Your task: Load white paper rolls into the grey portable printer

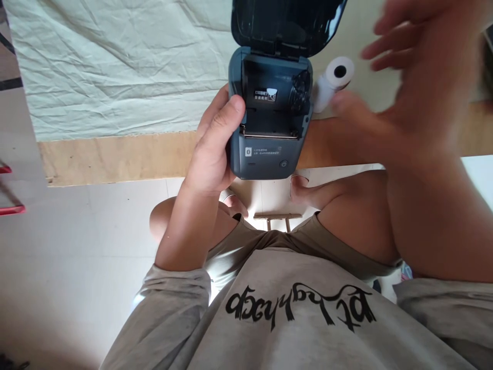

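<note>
My left hand (215,133) grips the left side of a dark blue label printer (265,159), its thumb over the rim. The printer's glossy dark lid (285,25) is flipped up at the far side, baring the hollow paper bay, where a small printed sticker shows. Just right of the printer stands a white paper roll (326,90) with a dark round core at its end. Blurred by motion, my right hand (416,87) is raised at the upper right with fingers apart and nothing in it. Its thumb appears close to the roll; whether they touch I cannot tell.
A pale green cloth (127,61) covers much of the table's left part. The bare wooden table edge (115,159) runs across in front of my knees. Red bars (13,209) show at the far left, and a small wooden stool rail (277,217) is below.
</note>
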Demonstrator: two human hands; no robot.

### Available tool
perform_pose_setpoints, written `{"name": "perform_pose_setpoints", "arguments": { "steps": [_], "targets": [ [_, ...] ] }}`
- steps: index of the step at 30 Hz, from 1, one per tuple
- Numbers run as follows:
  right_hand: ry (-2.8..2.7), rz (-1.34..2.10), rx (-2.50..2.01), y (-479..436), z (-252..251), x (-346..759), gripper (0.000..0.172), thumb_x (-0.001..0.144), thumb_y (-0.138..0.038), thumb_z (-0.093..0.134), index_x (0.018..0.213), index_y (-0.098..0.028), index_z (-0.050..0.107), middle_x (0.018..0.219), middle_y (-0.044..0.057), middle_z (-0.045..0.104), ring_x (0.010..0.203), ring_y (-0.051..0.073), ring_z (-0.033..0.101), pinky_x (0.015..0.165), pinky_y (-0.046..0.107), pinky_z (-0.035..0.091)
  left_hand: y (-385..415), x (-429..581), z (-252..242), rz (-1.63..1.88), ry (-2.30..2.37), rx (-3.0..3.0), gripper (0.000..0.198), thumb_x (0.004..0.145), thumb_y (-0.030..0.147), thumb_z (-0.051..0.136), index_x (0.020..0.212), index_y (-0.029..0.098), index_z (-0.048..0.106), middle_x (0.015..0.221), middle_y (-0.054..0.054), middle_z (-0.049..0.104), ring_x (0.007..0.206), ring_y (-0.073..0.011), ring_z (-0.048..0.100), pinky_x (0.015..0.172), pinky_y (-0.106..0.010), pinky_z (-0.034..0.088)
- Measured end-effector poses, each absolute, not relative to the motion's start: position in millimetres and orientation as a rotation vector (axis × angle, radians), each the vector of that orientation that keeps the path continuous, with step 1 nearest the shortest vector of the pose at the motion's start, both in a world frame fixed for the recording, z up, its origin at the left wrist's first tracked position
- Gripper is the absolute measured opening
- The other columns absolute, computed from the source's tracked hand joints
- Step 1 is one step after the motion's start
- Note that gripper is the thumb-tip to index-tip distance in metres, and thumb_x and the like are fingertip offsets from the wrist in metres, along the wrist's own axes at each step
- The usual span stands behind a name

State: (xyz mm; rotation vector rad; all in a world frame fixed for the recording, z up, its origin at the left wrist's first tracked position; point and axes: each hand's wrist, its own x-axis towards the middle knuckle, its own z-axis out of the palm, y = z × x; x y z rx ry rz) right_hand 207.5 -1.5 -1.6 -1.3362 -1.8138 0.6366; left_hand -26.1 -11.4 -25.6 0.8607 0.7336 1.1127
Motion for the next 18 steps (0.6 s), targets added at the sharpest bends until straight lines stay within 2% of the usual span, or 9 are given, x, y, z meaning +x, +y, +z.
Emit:
{"name": "perform_pose_setpoints", "arguments": {
  "steps": [3, 7, 10, 12, 14, 16, 18],
  "targets": [
    [-1.970, 0.533, -1.447, 3.5, -6.3, 191.9, 0.052, 0.069, -0.025, 0.068, 0.119, -0.014, 0.057, 0.117, 0.008, 0.055, 0.098, 0.010, 0.051, 0.087, 0.029, 0.047, -11.1, -27.5, -28.5, 1.141, 0.728, 0.895, 0.035, 0.082, 0.055, 0.060, 0.100, 0.025, 0.064, 0.110, -0.004, 0.071, 0.109, -0.0282, 0.066, 0.074, -0.033, 0.054],
    [-1.951, 0.591, -1.424, 5.7, -10.6, 196.6, 0.057, 0.073, -0.019, 0.060, 0.128, -0.022, 0.044, 0.107, 0.004, 0.058, 0.082, 0.006, 0.052, 0.076, 0.025, 0.048, -12.8, -27.3, -27.4, 1.126, 0.713, 0.845, 0.031, 0.085, 0.051, 0.059, 0.101, 0.024, 0.062, 0.113, -0.006, 0.071, 0.111, -0.0281, 0.066, 0.084, -0.038, 0.056],
    [-2.017, 0.552, -1.419, 3.6, -10.5, 201.3, 0.048, 0.075, -0.014, 0.052, 0.123, -0.023, 0.049, 0.110, 0.004, 0.060, 0.091, 0.009, 0.057, 0.081, 0.027, 0.049, -13.6, -26.4, -23.4, 1.115, 0.714, 0.836, 0.028, 0.082, 0.049, 0.064, 0.096, 0.026, 0.063, 0.112, -0.004, 0.072, 0.111, -0.0275, 0.066, 0.081, -0.036, 0.055],
    [-2.107, 0.481, -1.448, 3.0, -10.3, 200.8, 0.043, 0.074, -0.020, 0.059, 0.116, -0.021, 0.056, 0.112, 0.006, 0.060, 0.100, 0.013, 0.056, 0.090, 0.032, 0.049, -13.4, -26.3, -21.7, 1.106, 0.714, 0.843, 0.023, 0.082, 0.047, 0.064, 0.094, 0.027, 0.064, 0.111, -0.003, 0.072, 0.113, -0.0277, 0.065, 0.080, -0.036, 0.055],
    [-2.144, 0.441, -1.501, 3.7, -10.3, 198.9, 0.046, 0.072, -0.024, 0.065, 0.117, -0.020, 0.057, 0.115, 0.007, 0.058, 0.107, 0.016, 0.054, 0.095, 0.034, 0.049, -12.8, -26.7, -22.3, 1.105, 0.709, 0.844, 0.020, 0.084, 0.045, 0.061, 0.094, 0.028, 0.064, 0.110, -0.003, 0.073, 0.113, -0.0281, 0.065, 0.083, -0.037, 0.055],
    [-2.113, 0.445, -1.527, 4.6, -10.3, 198.2, 0.047, 0.073, -0.021, 0.064, 0.119, -0.021, 0.056, 0.117, 0.006, 0.057, 0.108, 0.014, 0.053, 0.096, 0.033, 0.049, -12.1, -27.4, -24.8, 1.107, 0.699, 0.866, 0.023, 0.085, 0.047, 0.056, 0.097, 0.029, 0.064, 0.111, -0.002, 0.073, 0.113, -0.0283, 0.066, 0.084, -0.039, 0.057],
    [-2.019, 0.495, -1.461, 5.0, -9.9, 199.5, 0.053, 0.073, -0.016, 0.062, 0.124, -0.023, 0.051, 0.122, 0.003, 0.055, 0.104, 0.009, 0.052, 0.088, 0.026, 0.049, -11.7, -28.2, -27.2, 1.096, 0.697, 0.937, 0.030, 0.086, 0.053, 0.051, 0.102, 0.030, 0.063, 0.114, -0.002, 0.071, 0.114, -0.0273, 0.066, 0.086, -0.038, 0.058]
  ]
}}
